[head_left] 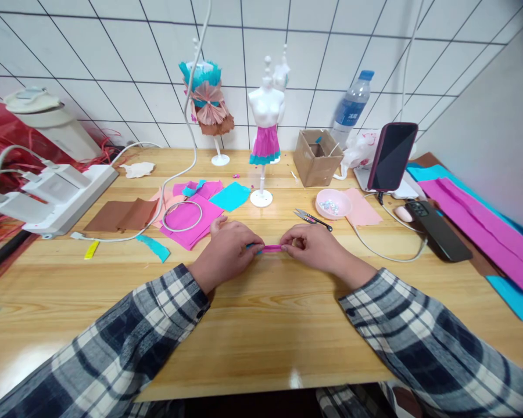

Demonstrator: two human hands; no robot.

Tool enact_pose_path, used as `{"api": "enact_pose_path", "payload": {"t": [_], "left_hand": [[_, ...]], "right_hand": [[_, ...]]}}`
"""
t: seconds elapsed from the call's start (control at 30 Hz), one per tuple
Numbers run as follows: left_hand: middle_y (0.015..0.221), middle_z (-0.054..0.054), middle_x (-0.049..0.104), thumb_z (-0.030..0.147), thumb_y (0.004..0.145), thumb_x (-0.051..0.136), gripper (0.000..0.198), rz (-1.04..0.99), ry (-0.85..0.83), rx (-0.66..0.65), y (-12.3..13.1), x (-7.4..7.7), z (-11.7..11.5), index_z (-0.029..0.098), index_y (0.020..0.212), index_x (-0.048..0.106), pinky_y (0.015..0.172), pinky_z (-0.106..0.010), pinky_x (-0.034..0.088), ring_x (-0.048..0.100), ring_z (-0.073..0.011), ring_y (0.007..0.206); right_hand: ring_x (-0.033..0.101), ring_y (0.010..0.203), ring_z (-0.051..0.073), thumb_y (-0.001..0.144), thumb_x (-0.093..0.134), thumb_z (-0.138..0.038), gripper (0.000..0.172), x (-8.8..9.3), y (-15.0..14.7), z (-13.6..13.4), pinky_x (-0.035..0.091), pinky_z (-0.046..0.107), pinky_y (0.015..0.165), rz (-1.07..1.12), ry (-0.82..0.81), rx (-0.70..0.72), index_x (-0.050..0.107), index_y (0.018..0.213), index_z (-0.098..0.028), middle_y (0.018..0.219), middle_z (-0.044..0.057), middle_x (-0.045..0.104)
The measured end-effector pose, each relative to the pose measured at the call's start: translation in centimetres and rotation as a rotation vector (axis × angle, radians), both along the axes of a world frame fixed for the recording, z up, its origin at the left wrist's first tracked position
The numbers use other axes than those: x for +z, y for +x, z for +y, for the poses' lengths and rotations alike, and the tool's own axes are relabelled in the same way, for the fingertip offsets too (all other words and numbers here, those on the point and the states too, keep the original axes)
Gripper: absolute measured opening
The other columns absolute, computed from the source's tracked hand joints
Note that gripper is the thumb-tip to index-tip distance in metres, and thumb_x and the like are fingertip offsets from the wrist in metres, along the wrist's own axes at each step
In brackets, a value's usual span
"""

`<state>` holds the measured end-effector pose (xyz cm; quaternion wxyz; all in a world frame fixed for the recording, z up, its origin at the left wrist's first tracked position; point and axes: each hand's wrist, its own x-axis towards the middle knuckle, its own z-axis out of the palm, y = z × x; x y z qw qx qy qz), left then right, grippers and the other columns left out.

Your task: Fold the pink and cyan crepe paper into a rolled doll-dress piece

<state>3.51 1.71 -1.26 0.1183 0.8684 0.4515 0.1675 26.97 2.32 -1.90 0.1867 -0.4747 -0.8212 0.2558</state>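
A narrow strip of magenta crepe paper (272, 248) with a bit of blue at its left end stretches between my two hands, just above the table. My left hand (229, 251) pinches the left end, fingers closed. At the right end, the fingertips of my right hand (311, 247) are pressed together on the strip. Small thread snips (312, 219) lie just beyond my right hand. Beyond my left hand are magenta paper squares (192, 223) and a blue paper square (230, 197). A white mini mannequin (267, 107) in a magenta and blue paper skirt stands behind.
A pink bowl of beads (333, 204), a cardboard box (318, 157), a water bottle (352, 107) and a propped phone (392, 157) stand at the back right. A power strip (70, 194) with a trailing white cable sits left. Long paper strips (483, 226) lie along the right side.
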Motion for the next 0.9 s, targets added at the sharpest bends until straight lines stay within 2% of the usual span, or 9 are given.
{"api": "enact_pose_path", "payload": {"t": [0.1,0.17,0.37,0.47,0.6,0.67,0.8,0.83,0.9], "left_hand": [[0.086,-0.002,0.075,0.030,0.088,0.056,0.017,-0.008,0.011,0.015,0.2,0.2,-0.2,0.026,0.085,0.073,0.102,-0.056,0.021,0.062,-0.0227,0.091],[0.085,-0.002,0.075,0.029,0.087,0.057,0.017,-0.017,0.011,0.009,0.3,0.4,-0.4,0.026,0.083,0.073,0.102,-0.057,0.020,0.062,-0.0224,0.090],[0.084,-0.001,0.074,0.030,0.088,0.056,0.017,-0.027,-0.008,-0.010,0.5,0.7,-0.8,0.025,0.083,0.072,0.104,-0.058,0.016,0.062,-0.0217,0.088],[0.084,-0.001,0.074,0.030,0.089,0.056,0.017,-0.022,-0.005,-0.028,0.5,0.8,-1.0,0.025,0.084,0.071,0.105,-0.059,0.014,0.062,-0.0215,0.090],[0.099,-0.003,0.074,0.040,0.087,0.060,0.021,-0.042,0.029,-0.060,0.5,0.9,-1.0,0.027,0.099,0.071,0.107,-0.058,0.011,0.060,-0.0240,0.102],[0.100,-0.003,0.073,0.039,0.085,0.063,0.018,-0.023,0.035,-0.073,0.5,0.9,-1.0,0.028,0.097,0.071,0.109,-0.058,0.009,0.060,-0.0242,0.104],[0.089,0.000,0.073,0.028,0.086,0.060,0.013,0.016,0.019,-0.058,0.4,1.0,-1.0,0.029,0.085,0.073,0.109,-0.058,0.008,0.062,-0.0205,0.095],[0.088,0.000,0.073,0.027,0.086,0.060,0.014,0.011,0.018,-0.047,0.4,1.0,-1.0,0.029,0.084,0.073,0.109,-0.058,0.010,0.062,-0.0200,0.093],[0.085,0.000,0.073,0.027,0.085,0.060,0.014,-0.006,0.022,-0.021,0.3,1.0,-1.0,0.028,0.083,0.073,0.107,-0.058,0.013,0.062,-0.0200,0.091]], "right_hand": [[0.063,0.096,0.020,0.082,0.068,-0.030,0.034,-0.1,-0.2,-0.2,0.044,0.033,0.086,0.045,0.062,0.044,0.068,0.115,-0.022,0.104,0.005,0.073],[0.062,0.102,0.021,0.082,0.070,-0.037,0.040,-0.1,-0.5,-0.3,0.043,0.035,0.091,0.066,0.095,0.064,0.066,0.119,-0.021,0.109,0.006,0.072],[0.061,0.075,0.015,0.083,0.070,-0.035,0.013,-0.3,-1.3,-0.6,0.041,0.027,0.069,0.059,0.056,0.041,0.076,0.087,-0.023,0.079,0.001,0.075],[0.060,0.070,0.013,0.082,0.070,-0.029,0.009,-0.4,-1.4,-0.6,0.039,0.025,0.065,0.068,0.040,0.021,0.076,0.080,-0.022,0.074,0.000,0.073],[0.058,0.067,0.012,0.079,0.069,-0.021,0.008,-0.3,-1.6,-0.8,0.037,0.024,0.063,0.070,0.034,0.002,0.075,0.075,-0.021,0.071,-0.001,0.071],[0.058,0.066,0.012,0.079,0.069,-0.021,0.008,-0.2,-1.8,-0.9,0.037,0.024,0.061,0.075,0.034,-0.001,0.074,0.073,-0.020,0.070,-0.001,0.071],[0.060,0.068,0.013,0.081,0.069,-0.026,0.009,-0.1,-1.9,-1.1,0.040,0.024,0.063,0.108,-0.026,-0.004,0.075,0.078,-0.021,0.075,0.001,0.072],[0.061,0.069,0.013,0.082,0.069,-0.028,0.010,-0.1,-1.8,-1.1,0.042,0.024,0.064,0.132,-0.062,-0.007,0.076,0.085,-0.022,0.079,0.001,0.074],[0.063,0.071,0.013,0.079,0.072,-0.032,0.024,-0.2,-1.5,-1.0,0.044,0.025,0.065,0.182,-0.138,-0.036,0.076,0.101,-0.023,0.089,0.002,0.075]]}}
